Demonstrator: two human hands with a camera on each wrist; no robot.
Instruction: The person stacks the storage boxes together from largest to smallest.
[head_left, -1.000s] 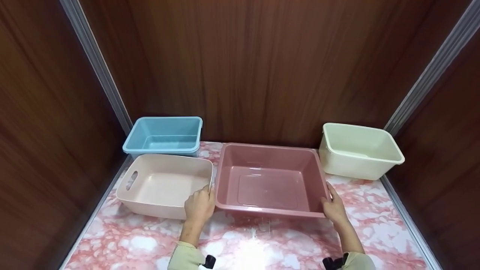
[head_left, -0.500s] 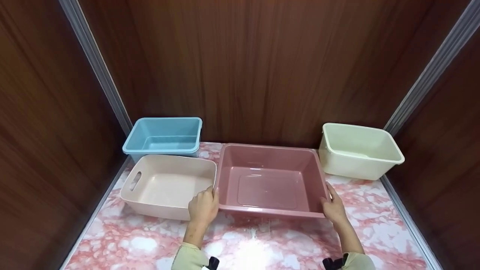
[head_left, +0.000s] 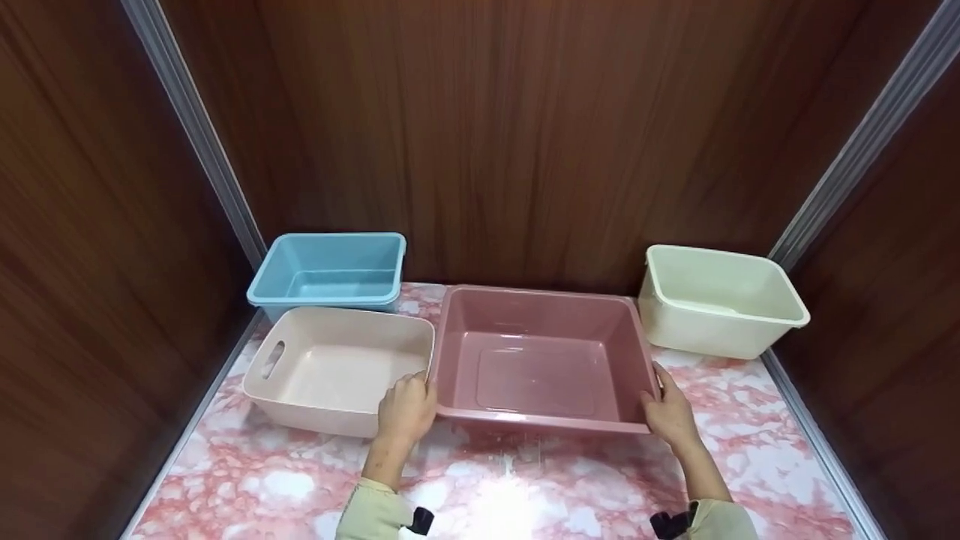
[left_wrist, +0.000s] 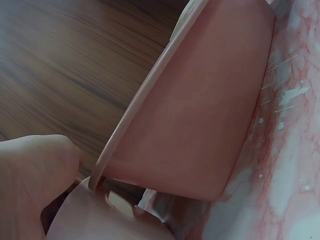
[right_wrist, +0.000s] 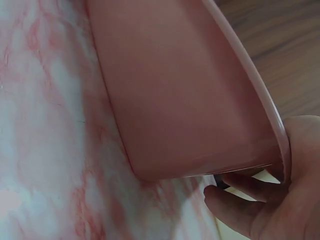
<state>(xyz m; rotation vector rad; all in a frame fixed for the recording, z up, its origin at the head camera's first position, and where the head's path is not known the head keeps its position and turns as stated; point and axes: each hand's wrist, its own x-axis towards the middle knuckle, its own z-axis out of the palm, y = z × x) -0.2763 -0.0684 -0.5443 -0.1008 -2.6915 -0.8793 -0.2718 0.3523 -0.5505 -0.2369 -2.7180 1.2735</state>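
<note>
Dark brown wood-grain panels point(head_left: 487, 135) with grey metal corner strips point(head_left: 191, 120) enclose a glossy tabletop point(head_left: 277, 491) patterned in pink and white marbling. On it, a large dusty-rose rectangular plastic tub point(head_left: 536, 379) stands at the centre, upright. To its left, close beside it, is a pale pink plastic bin point(head_left: 341, 371) with rounded corners and an oval handle hole in its far-left end. The left hand point(head_left: 407, 409) grips this bin's right end at the rim; its fingertips are hidden. The right hand point(head_left: 669, 411) holds the tub's right rim near the front corner. A light blue rectangular plastic bin point(head_left: 330, 274) sits behind the pale pink one, and a cream-green plastic bin point(head_left: 720, 304) stands at back right. Light yellow-green sleeves point(head_left: 371, 514) cover both forearms.
</note>
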